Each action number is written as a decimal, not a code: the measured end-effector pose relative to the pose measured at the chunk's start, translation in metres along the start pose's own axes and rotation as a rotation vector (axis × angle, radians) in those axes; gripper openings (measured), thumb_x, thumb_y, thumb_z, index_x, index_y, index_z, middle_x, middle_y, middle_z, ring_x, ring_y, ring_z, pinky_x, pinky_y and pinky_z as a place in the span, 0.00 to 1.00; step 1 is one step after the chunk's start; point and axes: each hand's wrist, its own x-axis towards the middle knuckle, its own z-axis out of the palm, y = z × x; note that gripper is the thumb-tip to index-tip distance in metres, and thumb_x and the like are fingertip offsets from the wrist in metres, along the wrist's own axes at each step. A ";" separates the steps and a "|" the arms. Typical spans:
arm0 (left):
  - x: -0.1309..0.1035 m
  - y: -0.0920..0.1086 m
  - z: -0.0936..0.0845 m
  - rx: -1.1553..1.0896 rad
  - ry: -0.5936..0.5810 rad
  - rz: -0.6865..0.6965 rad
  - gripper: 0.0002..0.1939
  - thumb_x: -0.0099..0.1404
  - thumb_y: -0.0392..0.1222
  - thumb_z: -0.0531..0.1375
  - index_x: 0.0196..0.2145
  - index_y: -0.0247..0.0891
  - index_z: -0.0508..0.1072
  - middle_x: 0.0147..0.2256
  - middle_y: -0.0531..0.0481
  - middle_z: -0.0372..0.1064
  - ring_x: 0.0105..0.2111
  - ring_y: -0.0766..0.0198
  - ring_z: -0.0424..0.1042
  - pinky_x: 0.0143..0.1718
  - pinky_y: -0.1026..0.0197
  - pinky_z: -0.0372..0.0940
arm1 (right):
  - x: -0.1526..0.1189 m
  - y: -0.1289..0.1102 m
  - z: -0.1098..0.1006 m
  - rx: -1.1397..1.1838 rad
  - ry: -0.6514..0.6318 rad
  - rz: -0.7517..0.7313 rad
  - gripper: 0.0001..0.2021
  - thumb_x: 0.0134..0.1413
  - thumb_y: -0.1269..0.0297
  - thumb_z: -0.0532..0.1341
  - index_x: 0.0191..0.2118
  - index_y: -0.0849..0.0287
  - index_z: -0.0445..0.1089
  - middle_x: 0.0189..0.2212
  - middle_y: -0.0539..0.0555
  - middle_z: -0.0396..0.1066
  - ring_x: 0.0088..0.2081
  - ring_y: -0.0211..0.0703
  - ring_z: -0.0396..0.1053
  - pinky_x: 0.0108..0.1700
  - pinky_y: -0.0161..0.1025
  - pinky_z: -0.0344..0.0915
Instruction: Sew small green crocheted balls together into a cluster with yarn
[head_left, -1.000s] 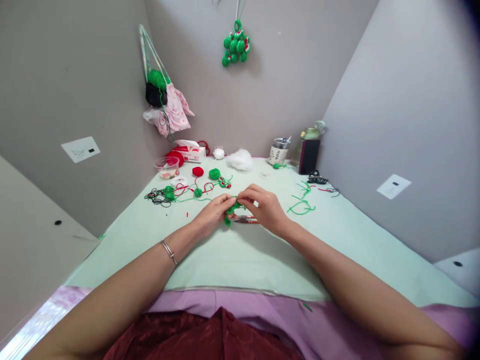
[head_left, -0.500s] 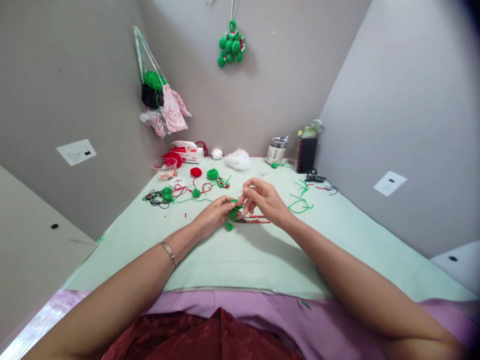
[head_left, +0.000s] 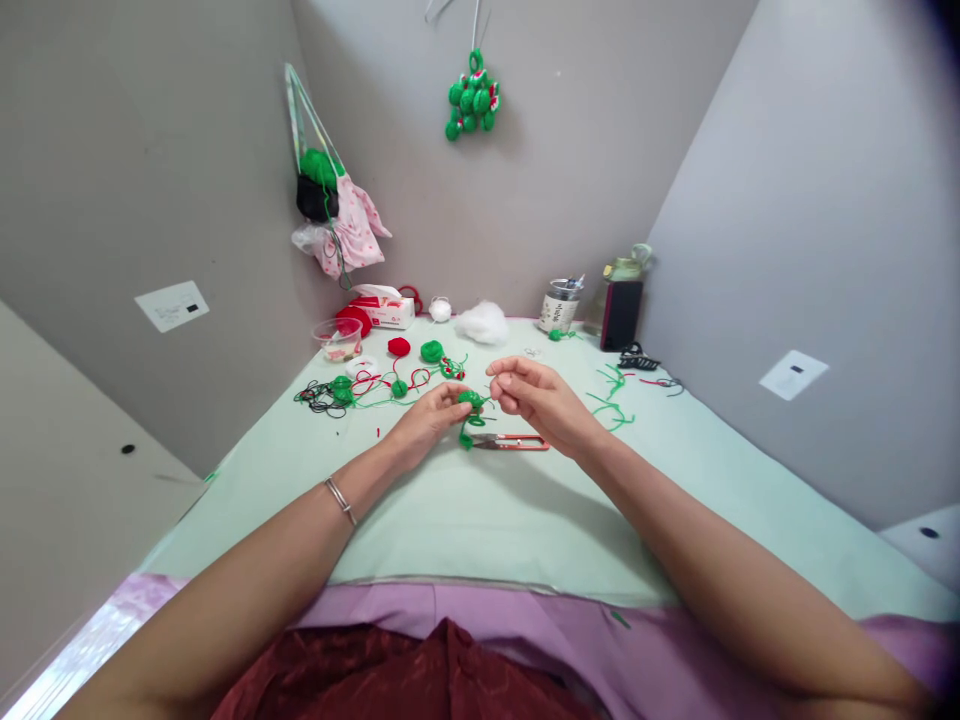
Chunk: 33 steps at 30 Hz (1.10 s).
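Observation:
My left hand point(head_left: 429, 420) pinches a small green crocheted piece point(head_left: 472, 400) between thumb and fingers, with a ring and a curled green end hanging below it. Just to the right, my right hand point(head_left: 541, 398) is closed in a pinch, thumb against forefinger. Short green strand ends stick out of the piece towards those fingertips; whatever thin thing they grip is too small to name. Under both hands, a pair of thread snips point(head_left: 521, 442) with orange-red handles lies on the pale green tablecloth point(head_left: 480, 530), blades pointing left.
Left of my hands lie a green yarn ball point(head_left: 432, 351), a red yarn ball point(head_left: 398, 347) and tangled black cord point(head_left: 321, 398). White stuffing point(head_left: 482, 323), a tissue box point(head_left: 390, 308) and a pen tin point(head_left: 560, 305) stand behind. Green yarn scraps point(head_left: 616, 395) and a phone point(head_left: 622, 314) are right.
My right hand has drawn slightly away to the right from the green crocheted piece, leaving a gap. The piece has turned in my left hand, and the snips show more fully. The view has shifted slightly.

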 end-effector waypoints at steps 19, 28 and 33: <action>-0.006 0.009 0.006 -0.086 -0.019 0.022 0.14 0.62 0.47 0.66 0.34 0.34 0.67 0.31 0.54 0.65 0.29 0.71 0.70 0.32 0.68 0.67 | 0.000 0.017 -0.001 -0.544 0.256 -0.433 0.06 0.58 0.62 0.62 0.37 0.59 0.74 0.32 0.52 0.69 0.29 0.37 0.65 0.32 0.37 0.64; -0.006 0.011 0.008 -0.096 -0.002 0.048 0.18 0.62 0.51 0.65 0.31 0.35 0.65 0.28 0.57 0.59 0.22 0.76 0.62 0.23 0.71 0.59 | -0.006 0.016 0.003 -0.912 0.190 -0.493 0.07 0.61 0.67 0.58 0.38 0.59 0.75 0.29 0.52 0.69 0.27 0.36 0.62 0.32 0.36 0.59; -0.004 0.010 0.004 -0.115 0.013 0.044 0.19 0.61 0.52 0.66 0.31 0.35 0.65 0.26 0.58 0.57 0.22 0.75 0.61 0.22 0.71 0.57 | -0.008 0.016 0.005 -0.849 0.131 -0.349 0.07 0.60 0.65 0.59 0.37 0.59 0.74 0.23 0.48 0.67 0.23 0.34 0.59 0.28 0.34 0.56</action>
